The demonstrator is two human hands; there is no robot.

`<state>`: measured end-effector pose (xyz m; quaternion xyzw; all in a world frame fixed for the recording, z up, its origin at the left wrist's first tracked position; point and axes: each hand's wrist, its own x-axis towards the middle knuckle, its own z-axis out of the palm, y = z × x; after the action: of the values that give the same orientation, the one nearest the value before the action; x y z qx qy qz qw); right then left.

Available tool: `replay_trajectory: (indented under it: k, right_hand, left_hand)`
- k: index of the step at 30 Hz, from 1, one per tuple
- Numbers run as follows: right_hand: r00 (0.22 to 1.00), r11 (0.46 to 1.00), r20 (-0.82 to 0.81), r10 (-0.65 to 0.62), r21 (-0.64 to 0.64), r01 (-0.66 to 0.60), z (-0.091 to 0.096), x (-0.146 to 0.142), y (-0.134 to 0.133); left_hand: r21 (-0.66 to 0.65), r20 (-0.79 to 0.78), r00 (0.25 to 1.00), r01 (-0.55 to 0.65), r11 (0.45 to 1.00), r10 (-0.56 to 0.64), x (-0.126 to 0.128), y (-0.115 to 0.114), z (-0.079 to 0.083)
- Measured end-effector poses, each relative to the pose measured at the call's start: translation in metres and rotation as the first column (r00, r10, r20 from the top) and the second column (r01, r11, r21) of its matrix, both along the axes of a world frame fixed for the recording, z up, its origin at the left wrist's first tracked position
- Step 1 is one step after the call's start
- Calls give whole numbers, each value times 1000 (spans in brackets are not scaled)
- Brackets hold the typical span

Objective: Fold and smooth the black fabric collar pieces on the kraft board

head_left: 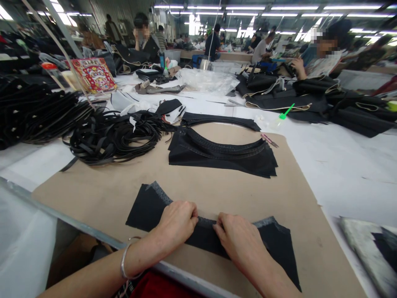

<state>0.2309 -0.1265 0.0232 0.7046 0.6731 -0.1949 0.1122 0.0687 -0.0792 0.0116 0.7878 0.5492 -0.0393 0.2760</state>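
A black fabric panel (145, 209) with a curved upper edge lies on the brown board (139, 176) close to me. A greyish strip, rough in look, runs along that curved edge. My left hand (179, 221) pinches the edge left of its middle, fingers closed. A short way to the right, my right hand (237, 234) grips the same edge with thumb and fingers together. Both hands hide parts of the panel. Beyond them lies a stack of similar curved black pieces (217, 155), with another narrow black piece (220, 120) behind it.
Coiled black strips (114, 138) lie at the left, beside a large pile of black pieces (34, 111). Small pink-handled snippers (269, 140) rest right of the stack. A green-topped bottle (283, 118) and black bags (279, 93) are farther back. Several people work beyond the table.
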Motion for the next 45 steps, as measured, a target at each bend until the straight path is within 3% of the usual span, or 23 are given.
replay_trajectory:
  k: [11,17,21,24,26,29,33,38,45]
  right_hand:
    - [1000,1000,-3,-12,28,12,3,2,-4]
    - [1000,998,-7,-12,55,13,6,3,-6]
    - [1000,998,-19,-22,66,23,7,5,-6]
    - [999,997,-34,-34,69,37,8,4,-7]
    - [998,996,-44,-46,75,49,8,4,-8]
    - [996,994,-61,-65,87,71,8,11,-11]
    - [992,993,-96,-78,86,87,10,42,-16]
    - [976,998,-210,-48,31,56,10,82,-21]
    - [978,997,-203,-49,49,60,-2,86,-20]
  left_hand:
    - [15,-11,1000,9,1000,-9,1,-7,5]
    - [121,9,1000,-17,993,16,-2,-11,1]
    - [375,91,984,107,921,-152,-2,-20,-6]
    - [446,211,889,283,849,-407,-1,-33,-21]
    - [470,228,834,357,807,-502,-2,-40,-32]
    - [516,158,827,397,759,-540,-4,-47,-43]
    - [577,69,811,442,687,-580,-6,-50,-45]
    - [564,35,823,452,691,-567,-3,-50,-46]
    - [583,-34,825,475,659,-565,2,-49,-48]
